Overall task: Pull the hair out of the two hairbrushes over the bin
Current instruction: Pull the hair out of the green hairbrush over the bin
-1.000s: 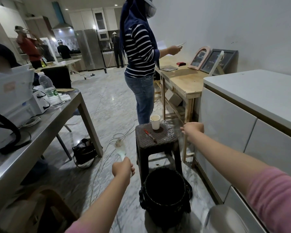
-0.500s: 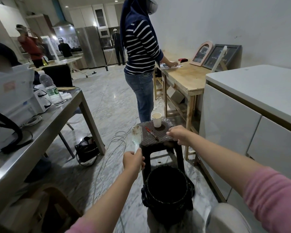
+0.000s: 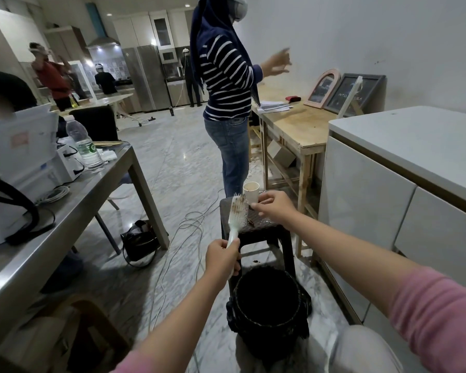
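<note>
Moved since half a second ago: our left hand [image 3: 222,255] is carrying the hairbrush [image 3: 237,215] further toward one o'clock, so the bristle head is now overlapping the near-left corner of the stool [image 3: 256,224]; our right hand [image 3: 273,207] is closing from three o'clock onto the bristles.

Item, left hand: we are wrapping its fingers round the pale handle, bristles facing the other hand, head tilted up toward twelve, likely so the tuft is presented for plucking.

Item, right hand: we are bunching its fingertips [image 3: 254,207] at the brush's right edge; whether they are already pinching hair we cannot tell.

Item, hair [image 3: 238,205]: brownish clump is sitting in the upper bristles.

Item, bin [image 3: 268,297]: dark, standing on the floor at six o'clock of the stool, just below the handle end. The brush head is hanging beyond its rim, so we judge loose strands could miss it.

Item, second hairbrush: not identifiable by us.

Item, paper cup [image 3: 251,192]: standing on the stool's far edge, just beyond our right hand, as half a second ago.

Item, person in striped top [image 3: 226,76]: at twelve o'clock, arm now lifting off the wooden worktop [image 3: 301,125].
</note>
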`<state>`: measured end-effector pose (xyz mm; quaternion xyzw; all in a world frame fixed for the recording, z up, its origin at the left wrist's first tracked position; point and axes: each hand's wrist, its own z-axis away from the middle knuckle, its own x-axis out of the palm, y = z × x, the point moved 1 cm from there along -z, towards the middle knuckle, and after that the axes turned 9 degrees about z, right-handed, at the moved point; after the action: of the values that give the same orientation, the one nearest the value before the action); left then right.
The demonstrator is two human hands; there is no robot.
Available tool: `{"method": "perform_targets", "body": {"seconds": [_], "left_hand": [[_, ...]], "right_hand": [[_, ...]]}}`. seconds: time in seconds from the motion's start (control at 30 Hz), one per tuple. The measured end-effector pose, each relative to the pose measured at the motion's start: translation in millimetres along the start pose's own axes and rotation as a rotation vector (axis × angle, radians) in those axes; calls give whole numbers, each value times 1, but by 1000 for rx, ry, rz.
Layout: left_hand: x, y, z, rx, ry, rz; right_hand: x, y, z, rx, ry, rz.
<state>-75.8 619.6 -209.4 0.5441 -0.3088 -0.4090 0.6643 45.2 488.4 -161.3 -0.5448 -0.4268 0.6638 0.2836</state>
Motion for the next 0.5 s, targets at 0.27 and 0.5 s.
{"method": "perform_targets", "body": {"seconds": [0.27, 0.5], "left_hand": [[-2, 3, 11, 167, -112, -52], [-4, 3, 13, 266, -89, -83]], "right_hand": [[-1, -19, 4, -69, 149, 26], [-12, -31, 2, -143, 308, 158]]}}
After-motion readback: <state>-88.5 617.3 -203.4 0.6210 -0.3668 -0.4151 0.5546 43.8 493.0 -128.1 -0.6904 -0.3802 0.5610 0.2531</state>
